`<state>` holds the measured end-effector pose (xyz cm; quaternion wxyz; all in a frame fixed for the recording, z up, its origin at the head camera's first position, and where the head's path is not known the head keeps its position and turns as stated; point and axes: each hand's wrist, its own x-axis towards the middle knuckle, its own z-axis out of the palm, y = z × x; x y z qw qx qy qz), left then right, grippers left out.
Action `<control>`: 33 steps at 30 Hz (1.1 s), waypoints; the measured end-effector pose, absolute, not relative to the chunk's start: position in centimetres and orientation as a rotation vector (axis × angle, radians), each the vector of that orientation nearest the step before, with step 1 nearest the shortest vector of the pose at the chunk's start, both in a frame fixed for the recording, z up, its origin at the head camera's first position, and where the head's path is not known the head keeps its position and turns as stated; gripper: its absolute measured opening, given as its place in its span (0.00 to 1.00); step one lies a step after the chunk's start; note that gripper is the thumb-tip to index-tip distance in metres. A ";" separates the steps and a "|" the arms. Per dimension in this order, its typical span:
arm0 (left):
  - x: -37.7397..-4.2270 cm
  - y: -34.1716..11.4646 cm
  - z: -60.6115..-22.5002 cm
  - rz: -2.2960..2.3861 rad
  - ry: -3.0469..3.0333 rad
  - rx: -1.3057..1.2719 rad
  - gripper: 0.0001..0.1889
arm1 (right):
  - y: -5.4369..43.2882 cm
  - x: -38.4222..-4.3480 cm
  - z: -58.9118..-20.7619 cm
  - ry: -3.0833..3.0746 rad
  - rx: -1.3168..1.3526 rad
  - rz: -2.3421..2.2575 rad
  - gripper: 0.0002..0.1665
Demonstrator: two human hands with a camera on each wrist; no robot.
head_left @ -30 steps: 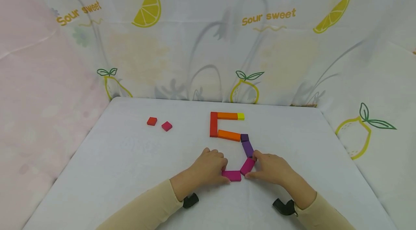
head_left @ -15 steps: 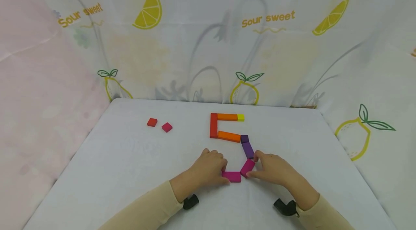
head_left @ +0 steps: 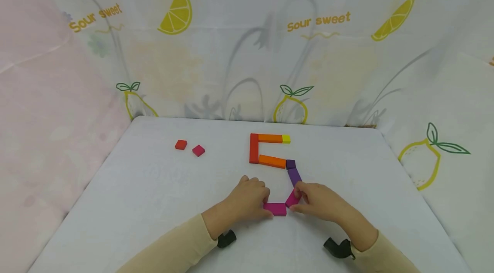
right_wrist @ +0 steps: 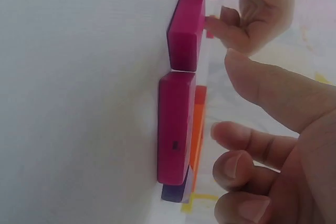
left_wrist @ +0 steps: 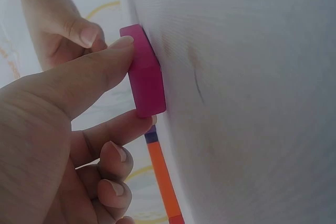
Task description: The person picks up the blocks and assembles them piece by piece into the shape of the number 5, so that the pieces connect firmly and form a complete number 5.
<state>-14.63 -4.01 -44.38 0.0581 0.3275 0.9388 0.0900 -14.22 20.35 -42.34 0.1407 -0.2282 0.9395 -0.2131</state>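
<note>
My left hand (head_left: 248, 199) pinches one end of a magenta block (head_left: 276, 209) lying flat on the white table, thumb on the near side and a finger on the far side. A second magenta block (right_wrist: 176, 129) lies slanted, end to end with the first. My right hand (head_left: 322, 202) is over this slanted block; in the right wrist view its thumb and loosely bent fingers stand off from it, holding nothing. A purple block (head_left: 294, 176) continues the line upward to a small dark purple cube (head_left: 290, 164).
Beyond them, two orange blocks (head_left: 272, 161), a red block (head_left: 253, 148) and a yellow cube (head_left: 286, 139) extend the line. Apart at the left lie an orange-red piece (head_left: 181, 144) and a pinkish-red piece (head_left: 198, 150). A lemon-print cloth (head_left: 216, 58) hangs behind the table.
My right fingers have shifted slightly left over the slanted magenta block, covering more of it. The left hand keeps its pinch, and the blocks show no clear shift.
</note>
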 end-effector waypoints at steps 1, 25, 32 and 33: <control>-14.7 -4.0 -44.4 0.272 2.845 0.992 0.18 | 20.3 -14.3 -42.4 2.708 -0.673 -0.623 0.20; -14.8 -4.1 -44.5 0.285 2.867 0.996 0.19 | 18.8 -14.3 -43.3 2.635 -0.783 -0.679 0.16; -14.9 -4.8 -44.6 0.328 2.866 0.944 0.20 | 18.3 -14.1 -43.4 2.637 -0.783 -0.653 0.17; -15.0 -5.0 -44.6 0.338 2.863 0.930 0.20 | 18.2 -14.1 -43.4 2.636 -0.786 -0.647 0.17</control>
